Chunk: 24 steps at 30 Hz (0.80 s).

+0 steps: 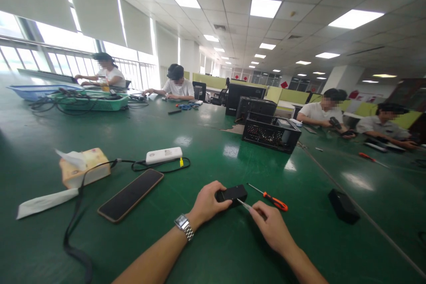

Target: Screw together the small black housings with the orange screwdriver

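In the head view my left hand (209,202), with a metal watch (184,226) on its wrist, grips a small black box (235,193) by its left end, low over the green table (149,248). My right hand (269,224) pinches a slim silvery tool like tweezers (244,204), whose tip meets the near side of the box; its exact kind is hard to make out. Just beyond my right hand lies an orange-and-black screwdriver (275,201). Another black box (344,206) rests further right on the table.
Left of my hands are a phone (131,195), a tissue pack (87,168), a white power strip (164,155) and a black cable. Open computer cases (271,135) stand ahead. A green basket (93,101) of cables is far left. Several people sit around the table.
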Tool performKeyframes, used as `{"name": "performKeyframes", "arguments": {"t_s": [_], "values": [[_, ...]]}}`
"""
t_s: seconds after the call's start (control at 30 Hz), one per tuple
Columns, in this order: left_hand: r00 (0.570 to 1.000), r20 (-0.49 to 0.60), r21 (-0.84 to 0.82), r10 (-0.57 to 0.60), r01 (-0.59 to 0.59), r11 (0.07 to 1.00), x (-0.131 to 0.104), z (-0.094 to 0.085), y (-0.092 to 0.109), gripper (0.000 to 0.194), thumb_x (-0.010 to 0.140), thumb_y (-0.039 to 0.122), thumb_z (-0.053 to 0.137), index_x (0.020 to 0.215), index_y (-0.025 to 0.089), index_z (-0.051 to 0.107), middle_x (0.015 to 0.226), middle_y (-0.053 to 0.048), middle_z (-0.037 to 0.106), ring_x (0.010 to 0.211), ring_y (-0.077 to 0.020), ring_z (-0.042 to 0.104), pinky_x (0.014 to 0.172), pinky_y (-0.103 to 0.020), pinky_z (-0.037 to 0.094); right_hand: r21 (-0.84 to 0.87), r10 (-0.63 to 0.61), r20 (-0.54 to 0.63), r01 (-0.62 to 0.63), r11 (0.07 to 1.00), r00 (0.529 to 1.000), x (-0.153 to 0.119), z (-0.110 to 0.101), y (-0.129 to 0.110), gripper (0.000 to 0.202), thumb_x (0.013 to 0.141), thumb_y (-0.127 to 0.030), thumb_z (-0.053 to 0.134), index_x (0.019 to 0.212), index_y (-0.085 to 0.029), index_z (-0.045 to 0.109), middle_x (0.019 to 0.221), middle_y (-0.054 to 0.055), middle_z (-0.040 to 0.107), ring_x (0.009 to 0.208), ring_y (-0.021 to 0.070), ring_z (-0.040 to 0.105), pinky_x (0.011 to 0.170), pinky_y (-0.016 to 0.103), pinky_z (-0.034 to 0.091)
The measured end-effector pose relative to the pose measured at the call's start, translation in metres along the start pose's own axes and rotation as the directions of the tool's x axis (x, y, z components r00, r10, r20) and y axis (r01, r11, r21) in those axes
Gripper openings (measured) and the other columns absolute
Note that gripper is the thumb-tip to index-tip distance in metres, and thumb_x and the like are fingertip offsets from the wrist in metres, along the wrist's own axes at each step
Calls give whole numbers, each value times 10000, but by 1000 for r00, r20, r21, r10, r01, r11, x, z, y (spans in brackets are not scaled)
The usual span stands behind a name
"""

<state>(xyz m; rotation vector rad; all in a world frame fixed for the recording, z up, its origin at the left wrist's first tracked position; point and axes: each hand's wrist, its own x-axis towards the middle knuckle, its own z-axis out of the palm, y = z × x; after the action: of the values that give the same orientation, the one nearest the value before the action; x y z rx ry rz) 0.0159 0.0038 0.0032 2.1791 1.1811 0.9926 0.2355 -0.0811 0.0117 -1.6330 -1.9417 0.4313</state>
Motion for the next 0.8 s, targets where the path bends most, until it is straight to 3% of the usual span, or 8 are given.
{"name": "performKeyframes", "arguments": {"t_s": [0.1, 0.37, 0.53, 0.8], "values": [[1000, -1, -17, 18, -18, 1000, 0, 1, -1, 282, 698, 373, 742, 893, 185, 663, 869, -27, 672, 798, -209, 611, 703, -292, 462, -145, -87, -19, 83, 986, 996, -3, 1, -6, 324, 945, -420, 407, 788, -201, 587, 710, 6, 609, 637, 151, 547, 597, 251, 347], [998, -14, -35, 68, -69, 997, -4, 0, 4, 328, 710, 332, 742, 1003, 212, 657, 944, -25, 687, 845, -212, 632, 729, -288, 481, -82, -9, 61, 14, 997, 998, -1, 19, -3, 262, 930, -405, 430, 786, -217, 542, 735, -3, 624, 691, 161, 583, 633, 238, 384], [993, -24, 36, 114, -113, 993, -5, -1, 6, 342, 725, 341, 734, 1033, 213, 657, 953, -34, 690, 850, -216, 636, 762, -298, 486, -142, 26, 4, -26, 989, 1000, -2, 24, -3, 210, 923, -380, 448, 807, -227, 536, 746, -6, 619, 708, 162, 581, 619, 230, 354], [1000, 3, 107, 23, -23, 994, -1, -2, 3, 324, 735, 364, 705, 1020, 217, 661, 983, -40, 715, 871, -245, 655, 782, -336, 490, 55, 31, 33, -32, 998, 999, 2, 14, 6, 360, 935, -436, 424, 718, -191, 574, 645, -19, 589, 608, 135, 536, 576, 226, 341]]}}
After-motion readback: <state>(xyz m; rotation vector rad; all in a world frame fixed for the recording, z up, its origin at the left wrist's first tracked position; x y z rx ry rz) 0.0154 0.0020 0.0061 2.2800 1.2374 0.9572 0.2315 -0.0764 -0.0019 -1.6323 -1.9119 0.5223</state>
